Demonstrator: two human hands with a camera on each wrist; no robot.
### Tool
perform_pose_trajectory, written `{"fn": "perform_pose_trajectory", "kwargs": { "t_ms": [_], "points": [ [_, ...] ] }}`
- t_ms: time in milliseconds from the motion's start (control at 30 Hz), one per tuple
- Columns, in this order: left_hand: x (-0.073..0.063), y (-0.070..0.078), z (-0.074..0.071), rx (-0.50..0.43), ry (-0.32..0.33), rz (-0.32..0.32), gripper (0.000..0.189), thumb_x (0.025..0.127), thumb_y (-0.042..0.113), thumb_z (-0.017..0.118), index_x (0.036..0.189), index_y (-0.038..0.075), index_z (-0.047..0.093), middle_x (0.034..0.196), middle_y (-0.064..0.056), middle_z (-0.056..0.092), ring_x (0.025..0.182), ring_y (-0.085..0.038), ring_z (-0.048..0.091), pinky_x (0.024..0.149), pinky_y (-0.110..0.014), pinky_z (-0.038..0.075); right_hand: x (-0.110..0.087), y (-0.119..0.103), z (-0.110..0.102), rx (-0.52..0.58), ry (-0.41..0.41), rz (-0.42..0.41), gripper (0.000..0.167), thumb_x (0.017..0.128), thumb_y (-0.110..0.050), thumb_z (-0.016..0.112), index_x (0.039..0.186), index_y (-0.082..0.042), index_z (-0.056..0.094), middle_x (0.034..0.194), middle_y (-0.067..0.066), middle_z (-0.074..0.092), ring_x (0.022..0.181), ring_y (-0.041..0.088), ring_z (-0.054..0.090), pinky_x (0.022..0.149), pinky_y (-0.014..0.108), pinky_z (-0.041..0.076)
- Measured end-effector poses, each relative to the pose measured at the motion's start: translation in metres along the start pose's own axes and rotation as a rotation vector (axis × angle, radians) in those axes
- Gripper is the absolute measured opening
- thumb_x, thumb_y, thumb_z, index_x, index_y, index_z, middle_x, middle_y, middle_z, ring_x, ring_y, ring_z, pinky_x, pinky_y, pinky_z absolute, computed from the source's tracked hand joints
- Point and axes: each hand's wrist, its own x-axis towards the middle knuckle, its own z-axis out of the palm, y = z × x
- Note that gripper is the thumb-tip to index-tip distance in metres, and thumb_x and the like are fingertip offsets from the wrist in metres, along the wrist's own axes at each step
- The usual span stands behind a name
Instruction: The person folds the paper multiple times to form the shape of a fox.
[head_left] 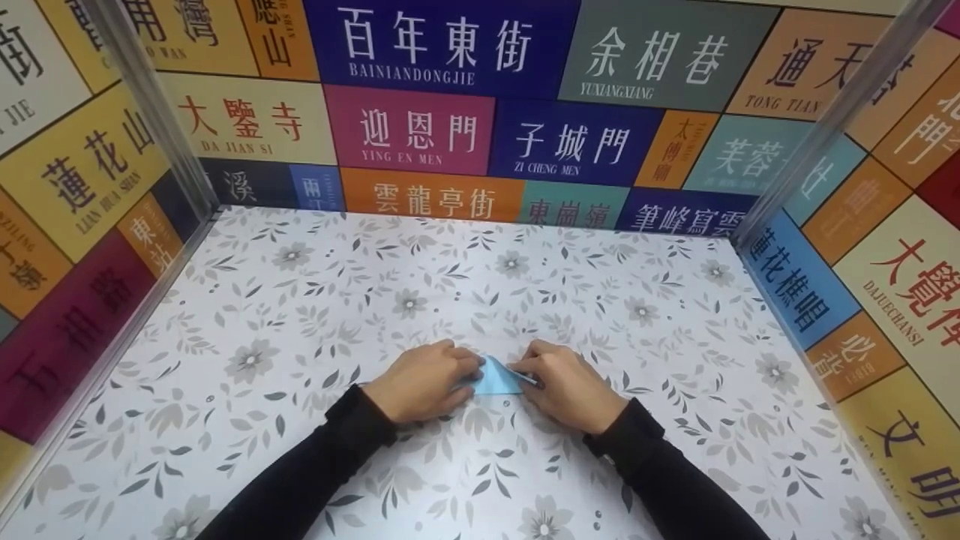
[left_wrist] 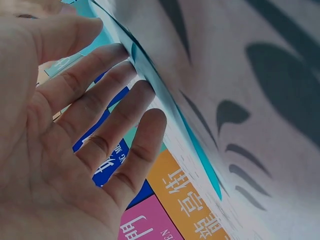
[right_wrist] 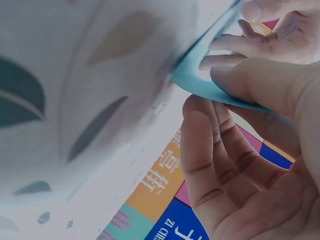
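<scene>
A small sheet of light blue paper (head_left: 496,379) lies folded on the patterned tabletop between the two hands, its visible part roughly triangular. From the left, my left hand (head_left: 429,381) touches the paper's left part with its fingertips; the left wrist view shows those fingers (left_wrist: 120,102) extended, thumb apart. My right hand (head_left: 571,386) pinches a raised flap at the paper's right side. In the right wrist view, its thumb (right_wrist: 237,80) lies on the flap's upper face and fingers are underneath. There the paper (right_wrist: 200,89) bends upward from a fold near the table surface.
The white tabletop (head_left: 315,322) has a grey flower and leaf print. Upright panels with colourful blocks of lettering, such as the back panel (head_left: 420,131), enclose it at the back, left and right. Dark sleeves (head_left: 300,472) cover both forearms.
</scene>
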Motion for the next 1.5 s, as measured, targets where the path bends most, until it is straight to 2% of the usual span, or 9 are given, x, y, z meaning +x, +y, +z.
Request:
{"fn": "perform_pose_trajectory", "kwargs": {
  "t_ms": [300,500,700,1033,1267,1500],
  "points": [
    [0.0,0.001,0.0,-0.012,-0.023,-0.01,0.038,0.11,0.028,0.078,0.144,0.013,0.079,0.143,-0.007,0.083,0.116,-0.033,0.076,0.096,-0.053,0.068,-0.005,-0.012,-0.007,-0.008,0.034,-0.037,0.022,0.096,0.001,0.089,0.118,-0.005,0.091,0.099,0.007,0.082,0.087,0.019,0.08,0.077,0.032,0.069],
    [-0.001,0.001,0.0,-0.013,-0.022,-0.018,0.039,0.109,0.027,0.078,0.145,0.013,0.078,0.141,-0.007,0.084,0.115,-0.032,0.077,0.095,-0.051,0.069,-0.003,-0.018,-0.007,-0.013,0.0,-0.04,0.02,0.096,-0.002,0.091,0.115,-0.006,0.092,0.1,0.005,0.082,0.086,0.018,0.079,0.078,0.031,0.069],
    [0.0,0.001,0.0,-0.006,-0.023,-0.03,0.035,0.107,0.028,0.081,0.139,0.015,0.08,0.138,-0.004,0.085,0.116,-0.032,0.077,0.095,-0.052,0.069,-0.003,-0.018,0.0,-0.021,-0.037,-0.055,0.016,0.098,-0.006,0.09,0.113,-0.01,0.093,0.098,0.003,0.079,0.082,0.013,0.073,0.075,0.027,0.067],
    [0.001,0.0,0.0,0.003,-0.024,-0.027,0.036,0.107,0.03,0.08,0.14,0.016,0.08,0.14,-0.003,0.084,0.118,-0.032,0.077,0.097,-0.052,0.068,-0.006,-0.016,0.009,-0.062,-0.053,-0.106,0.013,0.099,-0.006,0.09,0.111,-0.01,0.093,0.109,0.005,0.079,0.098,0.022,0.08,0.086,0.035,0.071],
    [0.002,0.001,-0.002,-0.015,-0.044,-0.037,0.038,0.109,0.03,0.079,0.144,0.015,0.079,0.146,-0.005,0.082,0.125,-0.034,0.077,0.103,-0.054,0.068,-0.007,-0.014,0.014,-0.056,-0.056,-0.12,0.014,0.098,-0.003,0.09,0.112,-0.006,0.092,0.113,0.008,0.082,0.102,0.026,0.084,0.089,0.038,0.072],
    [0.0,0.0,0.0,-0.006,-0.031,-0.026,0.037,0.108,0.027,0.08,0.142,0.013,0.079,0.141,-0.005,0.084,0.12,-0.032,0.076,0.099,-0.052,0.069,-0.009,-0.014,0.016,-0.068,-0.056,-0.127,0.012,0.1,-0.006,0.09,0.112,-0.007,0.092,0.116,0.008,0.082,0.102,0.025,0.084,0.087,0.037,0.071]
  ]
}}
